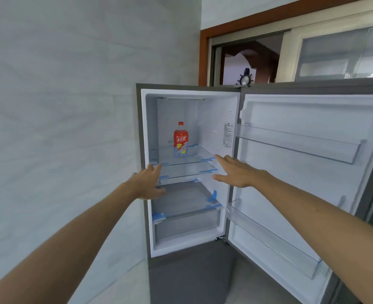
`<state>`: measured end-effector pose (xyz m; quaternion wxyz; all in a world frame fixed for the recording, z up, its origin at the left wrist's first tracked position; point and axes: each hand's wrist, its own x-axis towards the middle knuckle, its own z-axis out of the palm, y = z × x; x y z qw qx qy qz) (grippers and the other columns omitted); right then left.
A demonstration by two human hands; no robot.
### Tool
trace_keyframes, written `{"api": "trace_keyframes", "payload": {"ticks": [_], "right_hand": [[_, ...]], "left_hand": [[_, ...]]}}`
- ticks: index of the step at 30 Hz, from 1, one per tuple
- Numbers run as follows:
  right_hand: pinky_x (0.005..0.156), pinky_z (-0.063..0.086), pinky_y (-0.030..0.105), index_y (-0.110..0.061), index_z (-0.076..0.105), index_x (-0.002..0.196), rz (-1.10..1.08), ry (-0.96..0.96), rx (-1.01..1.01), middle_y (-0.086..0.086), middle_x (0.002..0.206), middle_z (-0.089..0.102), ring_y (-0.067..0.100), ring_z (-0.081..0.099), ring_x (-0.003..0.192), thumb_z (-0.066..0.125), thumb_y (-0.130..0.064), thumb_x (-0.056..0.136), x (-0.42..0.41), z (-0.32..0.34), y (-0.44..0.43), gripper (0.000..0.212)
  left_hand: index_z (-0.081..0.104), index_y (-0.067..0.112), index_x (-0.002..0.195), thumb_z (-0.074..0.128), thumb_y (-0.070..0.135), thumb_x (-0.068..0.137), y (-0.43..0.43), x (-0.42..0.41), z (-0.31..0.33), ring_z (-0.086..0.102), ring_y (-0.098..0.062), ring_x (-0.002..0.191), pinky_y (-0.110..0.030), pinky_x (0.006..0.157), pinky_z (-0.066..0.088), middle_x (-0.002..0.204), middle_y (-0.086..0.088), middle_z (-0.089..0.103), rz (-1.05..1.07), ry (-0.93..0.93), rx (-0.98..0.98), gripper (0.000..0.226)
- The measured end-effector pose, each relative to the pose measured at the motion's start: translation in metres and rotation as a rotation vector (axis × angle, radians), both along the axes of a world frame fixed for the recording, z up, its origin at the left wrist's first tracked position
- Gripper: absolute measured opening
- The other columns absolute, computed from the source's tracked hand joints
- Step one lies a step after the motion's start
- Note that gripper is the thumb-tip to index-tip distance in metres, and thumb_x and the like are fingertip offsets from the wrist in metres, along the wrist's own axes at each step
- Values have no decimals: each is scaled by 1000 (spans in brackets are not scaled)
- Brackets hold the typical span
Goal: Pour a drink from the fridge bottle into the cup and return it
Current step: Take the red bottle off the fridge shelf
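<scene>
Red-capped plastic bottle (pixel 181 139) with a red, white and yellow label stands upright on the top glass shelf (pixel 192 155) of the open grey fridge (pixel 142 132), both hands, left (pixel 148 183) and right (pixel 236 171), flat-fingered and empty before it.

The bottle (pixel 181 140) has a red label with big white Chinese letters that look like 冰红茶. The small words lower on the label are too tiny to read. A white sticker (pixel 228 135) on the inside right wall of the fridge (pixel 211 119) has many lines of print, too small to read. The numbers on the little clock (pixel 245 80) on top cannot be read.
</scene>
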<state>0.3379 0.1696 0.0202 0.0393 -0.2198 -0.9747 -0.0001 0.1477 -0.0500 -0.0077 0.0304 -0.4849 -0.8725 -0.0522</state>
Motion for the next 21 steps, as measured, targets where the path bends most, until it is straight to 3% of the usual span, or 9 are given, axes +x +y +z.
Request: {"api": "trace_keyframes", "payload": {"ticks": [7,21], "right_hand": [[113,32,54,-19,-2,157,20,-22,7,9,162,16,30,21,147,39,-58,99,-38,-9,8,81],[109,36,50,-20,2,157,60,43,-47,9,159,22,31,31,141,42,-54,99,-120,-17,111,78]], "left_hand": [[7,11,157,55,46,96,9,-20,-8,39,-38,139,-53,112,37,159,-17,23,23,14,-22,85],[8,12,155,59,49,90,110,-99,-14,44,-38,134,-52,107,43,153,-18,32,53,44,-20,91]]}}
